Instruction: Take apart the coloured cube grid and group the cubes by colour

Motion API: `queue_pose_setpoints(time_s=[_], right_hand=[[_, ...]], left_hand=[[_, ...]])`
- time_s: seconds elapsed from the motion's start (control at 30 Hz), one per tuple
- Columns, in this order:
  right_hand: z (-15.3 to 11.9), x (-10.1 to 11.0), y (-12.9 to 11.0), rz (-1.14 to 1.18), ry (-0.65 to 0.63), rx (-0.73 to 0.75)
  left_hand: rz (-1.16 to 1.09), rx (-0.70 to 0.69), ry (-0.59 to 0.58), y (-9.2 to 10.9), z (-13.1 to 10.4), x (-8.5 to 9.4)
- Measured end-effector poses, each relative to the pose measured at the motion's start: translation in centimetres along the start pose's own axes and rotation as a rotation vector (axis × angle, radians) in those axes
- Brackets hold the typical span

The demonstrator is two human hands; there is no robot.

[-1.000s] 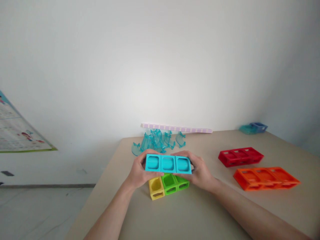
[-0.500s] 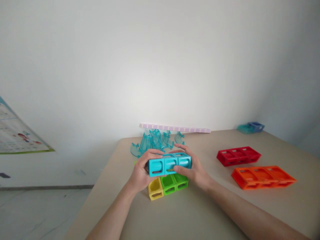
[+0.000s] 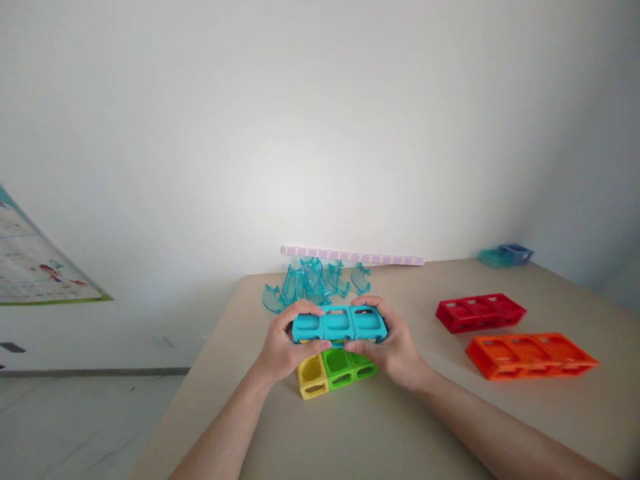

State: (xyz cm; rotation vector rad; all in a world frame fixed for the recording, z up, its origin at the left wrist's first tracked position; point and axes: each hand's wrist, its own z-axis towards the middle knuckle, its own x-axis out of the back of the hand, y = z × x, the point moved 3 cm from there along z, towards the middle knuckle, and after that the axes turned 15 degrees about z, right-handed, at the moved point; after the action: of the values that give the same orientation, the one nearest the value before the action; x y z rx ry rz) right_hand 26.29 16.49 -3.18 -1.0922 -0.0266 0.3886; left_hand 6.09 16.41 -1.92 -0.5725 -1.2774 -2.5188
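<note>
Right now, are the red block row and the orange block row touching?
Apart: the head view shows bare tabletop between the red block row and the orange block row.

blue three-cell block [image 3: 338,323], raised, roughly level

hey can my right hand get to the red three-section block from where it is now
Probably yes, once it lets go: your right hand is gripping the light blue three-section block. The red block lies to its right, farther back, with only bare tabletop visible between.
</note>
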Motion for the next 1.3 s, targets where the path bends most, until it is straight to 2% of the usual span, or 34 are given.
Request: queue_pose_setpoints(time_s=[0.23, 0.37, 0.47, 0.57, 0.67, 0.77, 0.83, 1.0, 1.13, 1.3], right_hand=[[0.1, 0.2, 0.0, 0.008, -0.014, -0.042], [-0.1, 0.3, 0.1, -0.027, -0.035, 0.006], [0.0, 0.4, -0.5, -0.196, -0.054, 0.110], [0.1, 0.3, -1.9, -0.478, -0.079, 0.290], [0.1, -0.3, -3.3, -0.770, -0.183, 0.451], [-0.2, -1.1, -3.7, -0.940, -0.310, 0.496], [-0.3, -1.4, -3.7, -0.987, -0.312, 0.491], [-0.1, -1.2, -2.9, -0.944, -0.265, 0.499], [0.1, -0.2, -2.0, -0.778, -0.344, 0.425], [0.3, 0.6, -1.7, -0.658, -0.309, 0.367]], left_hand=[[-0.007, 0.019, 0.017, 0.0, -0.2, 0.0], [0.021, -0.024, 0.048, 0.3, -0.3, -0.2], [0.065, -0.047, 0.061, 0.4, -0.3, -0.2], [0.116, -0.078, 0.084, 0.4, -0.3, -0.3], [0.166, -0.137, 0.107, 0.3, -0.5, -0.5], [0.215, -0.163, 0.105, 0.0, -0.9, -0.9], [0.233, -0.113, 0.121, -0.2, -1.0, -1.0], [0.146, 0.045, 0.093, -0.4, -1.0, -1.0], [0.072, 0.019, 0.030, 0.3, -0.7, -0.6], [-0.013, 0.032, 0.002, 0.6, -0.5, -0.4]])
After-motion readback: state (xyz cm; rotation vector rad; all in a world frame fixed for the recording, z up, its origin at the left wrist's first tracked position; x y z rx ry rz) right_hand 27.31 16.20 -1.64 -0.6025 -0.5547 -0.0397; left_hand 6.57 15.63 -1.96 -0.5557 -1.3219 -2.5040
